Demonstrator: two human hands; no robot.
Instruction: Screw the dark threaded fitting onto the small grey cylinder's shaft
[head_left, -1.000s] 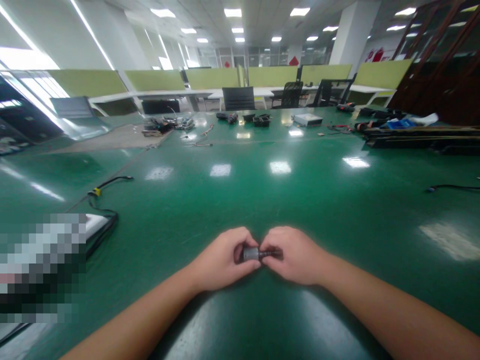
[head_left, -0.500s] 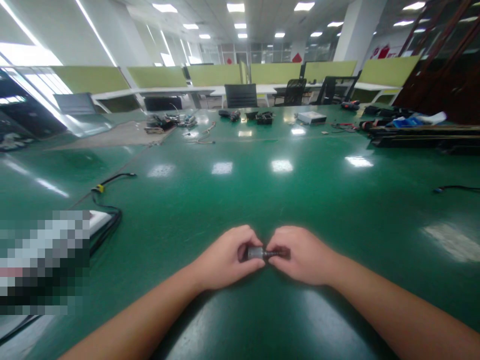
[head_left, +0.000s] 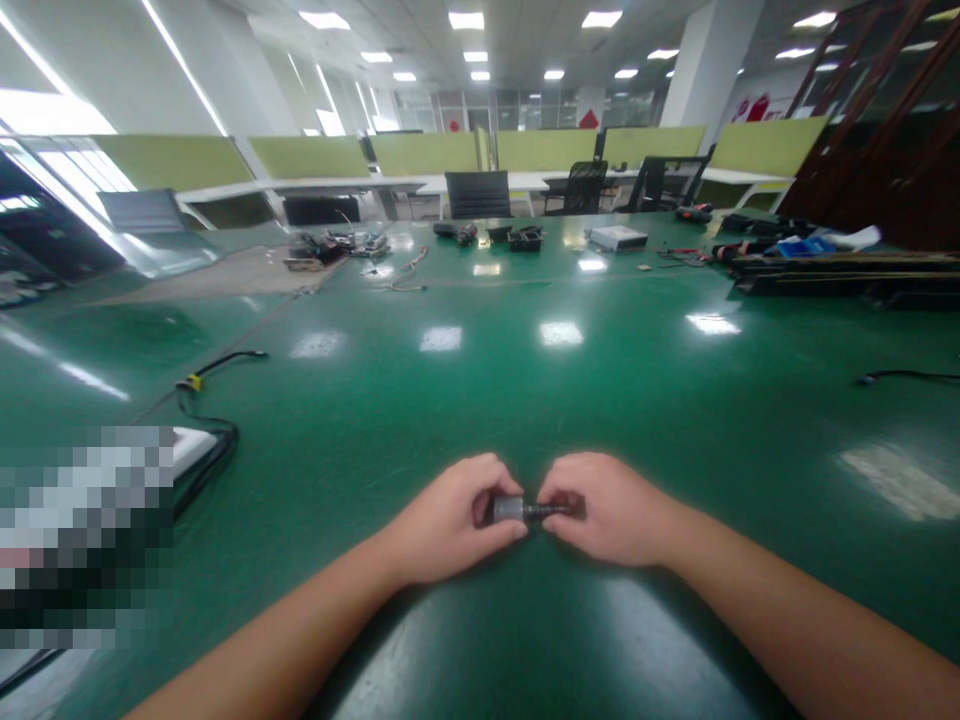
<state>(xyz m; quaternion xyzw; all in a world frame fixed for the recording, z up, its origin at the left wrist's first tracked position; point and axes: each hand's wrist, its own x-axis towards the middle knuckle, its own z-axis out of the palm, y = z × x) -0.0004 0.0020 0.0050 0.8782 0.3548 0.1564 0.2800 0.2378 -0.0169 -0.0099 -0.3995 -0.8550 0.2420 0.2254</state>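
Observation:
My left hand [head_left: 446,525] is closed, thumb and fingers curled round a small grey metal cylinder [head_left: 508,509] that lies level, its end facing right. A thin, dark, ridged rod, perhaps a screw thread [head_left: 535,511], runs from the cylinder toward my right hand [head_left: 611,510]. That hand pinches the rod's far end between thumb and fingers, and its tip is partly hidden there. A narrow gap separates the two hands, low in the middle of the head view, just over the green tabletop [head_left: 480,400].
At the left lies a blurred-out, pale and dark object with black cables [head_left: 214,470]. A cable with a yellow piece [head_left: 195,383] sits beyond it. Along the far side are a white box [head_left: 617,238], dark parts [head_left: 525,239] and stacked black strips [head_left: 840,275]. Another cable [head_left: 911,376] reaches in from the right.
The hands have drawn slightly apart, so a little more of the rod shows between them. Both keep their hold. The whole view has shifted a little.

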